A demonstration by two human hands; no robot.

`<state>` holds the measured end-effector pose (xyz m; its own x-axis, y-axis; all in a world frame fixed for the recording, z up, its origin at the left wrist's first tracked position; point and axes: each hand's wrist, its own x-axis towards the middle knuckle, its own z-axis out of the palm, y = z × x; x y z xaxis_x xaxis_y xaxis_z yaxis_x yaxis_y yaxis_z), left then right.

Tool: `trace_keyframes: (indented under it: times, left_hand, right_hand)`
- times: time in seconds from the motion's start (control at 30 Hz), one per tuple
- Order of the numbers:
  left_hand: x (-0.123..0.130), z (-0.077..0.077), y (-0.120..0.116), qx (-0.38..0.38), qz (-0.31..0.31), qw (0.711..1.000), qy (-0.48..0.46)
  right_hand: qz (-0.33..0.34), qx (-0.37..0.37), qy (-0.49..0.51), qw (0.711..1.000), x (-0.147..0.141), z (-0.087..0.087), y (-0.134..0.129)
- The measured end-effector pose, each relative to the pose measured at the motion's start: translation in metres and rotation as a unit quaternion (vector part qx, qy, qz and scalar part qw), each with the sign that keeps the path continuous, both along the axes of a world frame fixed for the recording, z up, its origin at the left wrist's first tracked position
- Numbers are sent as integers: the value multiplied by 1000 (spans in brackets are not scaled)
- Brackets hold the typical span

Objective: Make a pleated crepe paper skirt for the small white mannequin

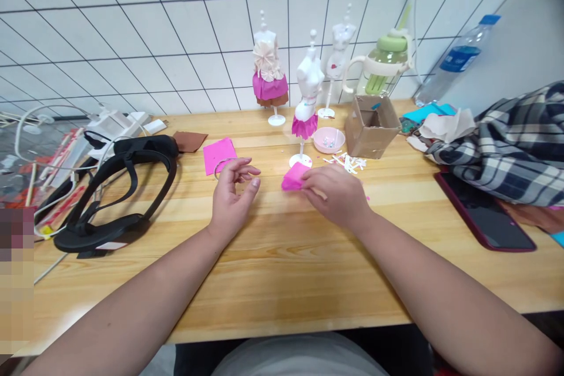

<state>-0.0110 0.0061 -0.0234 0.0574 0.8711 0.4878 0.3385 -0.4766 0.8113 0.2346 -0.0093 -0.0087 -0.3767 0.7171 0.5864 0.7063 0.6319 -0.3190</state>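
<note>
The right hand [337, 195] is hiding one end of the pink piece [292, 178]. The plaid cloth [524, 135] is covering part of the phone [493, 211] and running off the right edge. The bottom edge is cropping the left forearm [145, 282]; bits [328, 142] in the pink bowl [339, 136] are appearing too small to identify.

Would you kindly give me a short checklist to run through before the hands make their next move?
1. Right hand gripping the small pink piece: ok, pinched between thumb and fingers.
2. Left hand free: ok, open, with nothing visible between thumb and fingers.
3. Front mannequin upright: ok, standing just behind the small pink piece.
4. White strips gathered together: not ok, scattered in front of the cardboard box.
5. Number of layers in the small pink piece: cannot tell.
</note>
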Motion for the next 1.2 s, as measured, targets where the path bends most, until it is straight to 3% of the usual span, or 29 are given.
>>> trace_keyframes:
  times: [0.07,0.17,0.3,0.4,0.57,1.2]
  left_hand:
    - [0,4,-3,2,2,1000,26]
    - [3,9,-7,-8,-42,993,113]
    - [11,10,-13,-3,-130,955,267]
    - [17,5,-14,-21,-162,930,331]
    - [22,-2,-10,-22,-160,931,327]
    - [26,3,-15,-12,-157,931,330]
  right_hand:
    - [66,-30,-93,993,-3,-1,0]
    - [99,-88,-157,979,-5,-1,0]
    - [67,-141,-169,973,-3,5,-4]
    - [26,-168,-190,967,-5,8,-7]
    - [15,-191,-222,956,-11,4,-7]
    - [7,-233,-225,946,-12,2,-8]
